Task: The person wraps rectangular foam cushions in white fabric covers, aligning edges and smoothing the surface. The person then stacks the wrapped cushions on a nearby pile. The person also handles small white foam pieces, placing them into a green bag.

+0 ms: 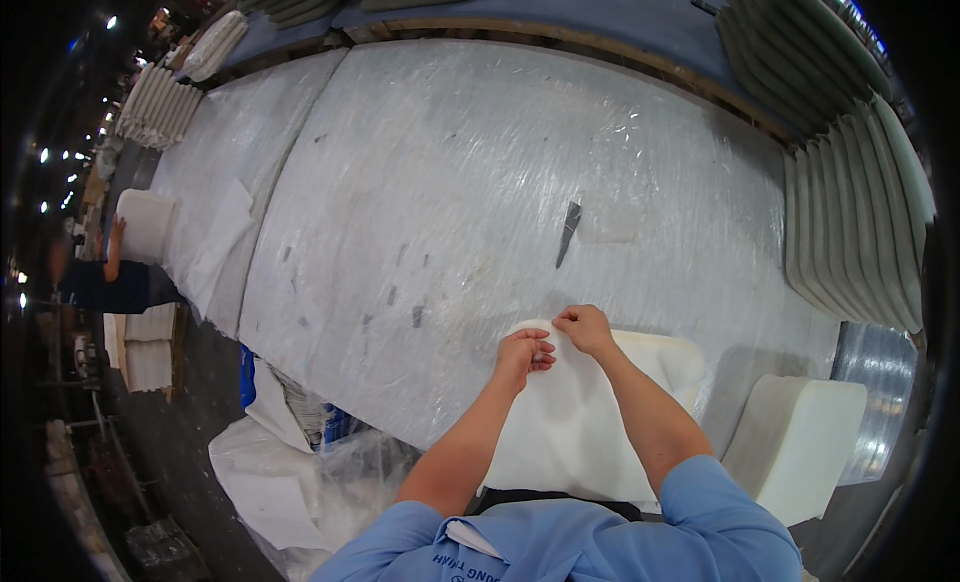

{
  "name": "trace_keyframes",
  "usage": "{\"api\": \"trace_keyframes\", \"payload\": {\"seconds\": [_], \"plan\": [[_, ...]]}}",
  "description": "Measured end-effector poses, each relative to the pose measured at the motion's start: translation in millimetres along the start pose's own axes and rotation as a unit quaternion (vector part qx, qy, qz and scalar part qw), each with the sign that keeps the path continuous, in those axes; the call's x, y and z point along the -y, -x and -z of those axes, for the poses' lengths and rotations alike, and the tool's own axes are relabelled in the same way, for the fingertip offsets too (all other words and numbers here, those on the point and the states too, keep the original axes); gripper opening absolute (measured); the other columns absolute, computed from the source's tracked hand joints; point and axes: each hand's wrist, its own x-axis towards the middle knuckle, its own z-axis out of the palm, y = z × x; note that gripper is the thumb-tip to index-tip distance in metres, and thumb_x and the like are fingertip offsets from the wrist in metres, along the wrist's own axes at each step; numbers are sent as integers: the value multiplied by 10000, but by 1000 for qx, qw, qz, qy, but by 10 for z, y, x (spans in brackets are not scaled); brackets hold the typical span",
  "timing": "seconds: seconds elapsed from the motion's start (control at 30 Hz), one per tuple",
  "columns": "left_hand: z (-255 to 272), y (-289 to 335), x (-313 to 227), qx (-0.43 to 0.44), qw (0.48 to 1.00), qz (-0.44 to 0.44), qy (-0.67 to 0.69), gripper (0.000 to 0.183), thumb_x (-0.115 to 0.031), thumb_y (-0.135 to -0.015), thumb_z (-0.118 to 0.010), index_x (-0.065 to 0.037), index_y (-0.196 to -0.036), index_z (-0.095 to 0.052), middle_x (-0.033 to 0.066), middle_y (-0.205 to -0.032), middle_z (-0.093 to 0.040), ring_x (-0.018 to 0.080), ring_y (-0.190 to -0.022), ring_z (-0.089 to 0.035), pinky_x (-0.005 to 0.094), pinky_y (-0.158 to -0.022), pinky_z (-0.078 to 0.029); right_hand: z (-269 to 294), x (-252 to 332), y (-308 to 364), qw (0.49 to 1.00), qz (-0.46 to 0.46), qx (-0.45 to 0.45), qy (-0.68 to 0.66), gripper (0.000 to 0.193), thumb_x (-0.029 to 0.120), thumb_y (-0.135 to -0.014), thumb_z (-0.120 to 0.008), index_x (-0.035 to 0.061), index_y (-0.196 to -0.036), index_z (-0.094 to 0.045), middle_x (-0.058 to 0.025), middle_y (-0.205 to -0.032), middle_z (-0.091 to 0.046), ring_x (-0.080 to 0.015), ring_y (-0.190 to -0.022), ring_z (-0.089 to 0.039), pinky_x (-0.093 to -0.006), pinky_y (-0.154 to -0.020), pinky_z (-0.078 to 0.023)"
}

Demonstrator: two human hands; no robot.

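A white pad with rounded corners point(570, 432) lies in front of me at the table's near edge. Over its far left corner, my left hand point(525, 354) has its fingers loosely bent and apart, with nothing visible in them. Just beside it, my right hand point(587, 329) pinches thumb and forefinger together at the pad's far edge. Whatever may be between those fingertips is too small to make out. Beyond my hands, a dark knife-shaped tool point(568, 234) rests on the plastic-covered table point(430, 182).
Grey-edged pads point(855, 217) stand in a row at right. A white pad stack point(800, 437) is nearer me. Plastic and white sheets point(290, 482) bunch at lower left. At far left a person point(115, 277) touches another white pad point(146, 225).
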Motion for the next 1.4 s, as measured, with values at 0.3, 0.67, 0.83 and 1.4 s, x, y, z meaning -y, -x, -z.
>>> {"api": "trace_keyframes", "payload": {"seconds": [0.3, 0.67, 0.83, 1.4], "plan": [[-85, -26, -48, -18, 1000, 21, -7, 501, 93, -738, -451, 26, -1205, -619, 165, -933, -691, 285, -712, -703, 391, -662, -587, -113, -134, -391, 996, -33, -65, -46, 239, 284, -853, -733, 61, -925, -781, -146, -876, -752, -309, -839, -720, -414, -774, -551], [85, 128, 70, 51, 999, -9, -11, 313, 73, -813, -491, -3, -1075, -644, 111, -830, -697, 240, -699, -703, 363, -654, -592, 32, 0, -284, 898, -51, -217, -380, 112, 112, -942, -668, 8, -910, -694, -86, -751, -690, -143, -646, -637, -298, -587, -494], [325, 350, 189, 59, 997, 0, -47, 288, 28, -856, -524, -23, -1122, -624, 101, -827, -690, 245, -733, -702, 382, -695, -590, 116, 83, 209, 948, -49, -25, -313, 130, 126, -957, -652, -1, -938, -671, -91, -756, -696, -136, -589, -628, -281, -521, -483], [276, 680, 207, 77, 995, -17, -59, 577, 73, -893, -490, -112, -1437, -452, 145, -1012, -679, 259, -871, -699, 407, -772, -602, -326, 205, 993, 989, 149, -4, 11, 135, 194, -920, -663, 94, -964, -743, -125, -908, -738, -309, -826, -701, -414, -781, -568]]}}
